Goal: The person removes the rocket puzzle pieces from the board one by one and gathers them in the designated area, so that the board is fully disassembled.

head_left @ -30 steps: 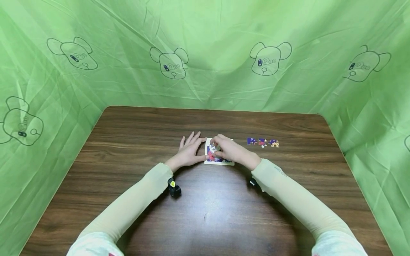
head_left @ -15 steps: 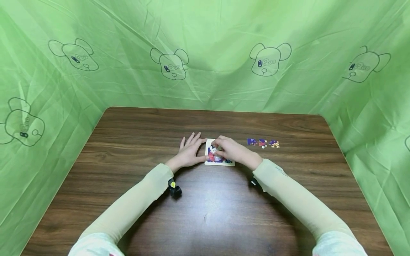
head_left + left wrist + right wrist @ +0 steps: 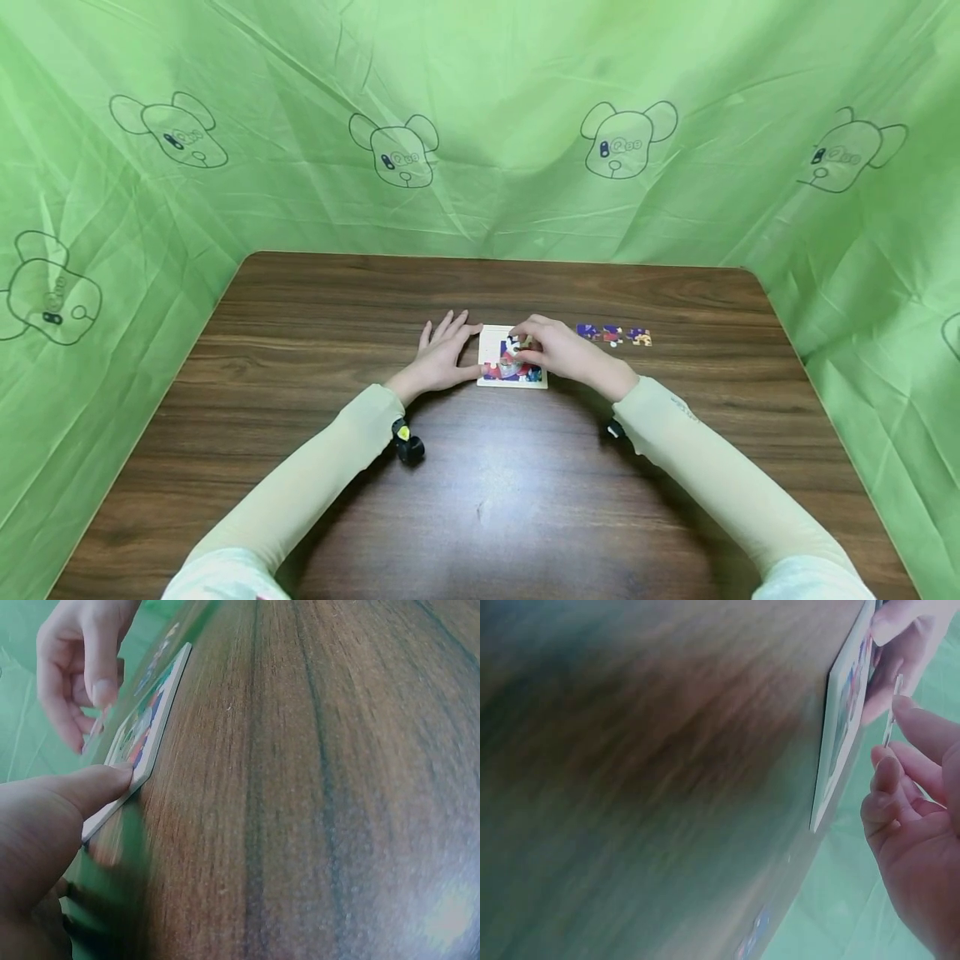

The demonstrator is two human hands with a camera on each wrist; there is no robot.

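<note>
A small picture puzzle board (image 3: 489, 334) with a pale rim lies at mid-table. Red, purple and white pieces fill its lower part, and pale bare backing shows at the upper left. My left hand (image 3: 441, 360) rests at its left side with fingers spread, its thumb (image 3: 97, 787) pressing the rim. Above the board, my right hand (image 3: 566, 354) pinches a puzzle piece (image 3: 895, 709) between thumb and fingers. The piece stands edge-on and apart from the board in the right wrist view. The right fingers hide part of the board's upper right in the head view.
Three loose puzzle pieces, a purple one (image 3: 587, 332), a red and purple one (image 3: 612, 335) and a yellow and purple one (image 3: 640, 337), lie right of the board. Green cloth (image 3: 510, 208) hangs around the back and sides of the brown wooden table (image 3: 337, 308).
My right hand has moved slightly right with the pinched piece, uncovering bare backing at the board's upper left. The left hand has kept its place on the rim.
</note>
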